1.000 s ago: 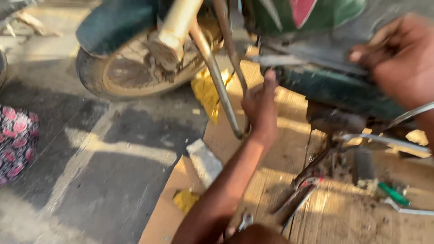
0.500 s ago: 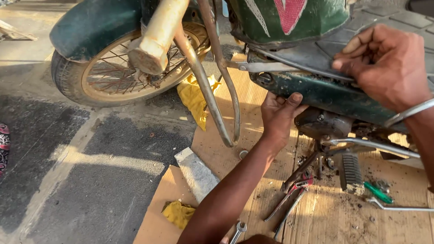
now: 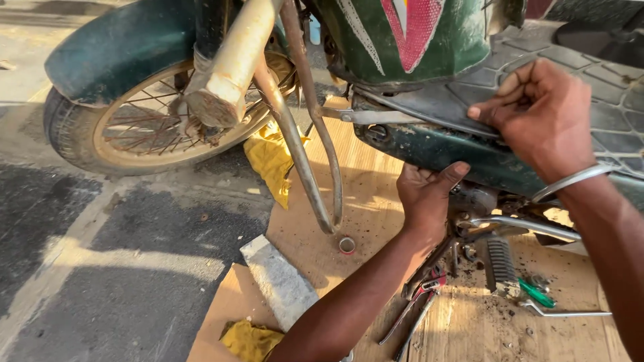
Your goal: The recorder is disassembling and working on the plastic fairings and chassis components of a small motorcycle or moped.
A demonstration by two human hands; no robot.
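Cupped palm-up, the left hand (image 3: pixel 426 194) presses its fingers against the underside of the dark green side panel (image 3: pixel 443 151) of the motorcycle, thumb pointing right along the panel's lower edge; it holds nothing loose, only bracing the panel from below. That panel runs from the middle of the view toward the right, just under the ribbed black seat base (image 3: pixel 469 100), so it lies directly above the left palm and below the right hand.

Far left, the front wheel (image 3: pixel 134 127) with its spokes stands under a green mudguard (image 3: pixel 114 53). A pale, rusted fork leg (image 3: pixel 228 67) slants down in front of it, and a bent metal crash bar (image 3: pixel 305 161) loops down to the wooden board (image 3: pixel 362 221). A yellow rag (image 3: pixel 272 161) lies behind the bar, a small metal ring (image 3: pixel 347 245) on the board just beside its lowest bend, a grey stone block (image 3: pixel 278 281) nearer the camera.

Pliers with red grips (image 3: pixel 419 302) lie on the board below the left wrist, close to the ribbed footpeg (image 3: pixel 500 265).

Rightmost, the right hand (image 3: pixel 540 117), a metal bangle (image 3: pixel 570 181) on its wrist, curls its fingers closed over the edge of the seat base, fingertips pinching where it meets the panel.
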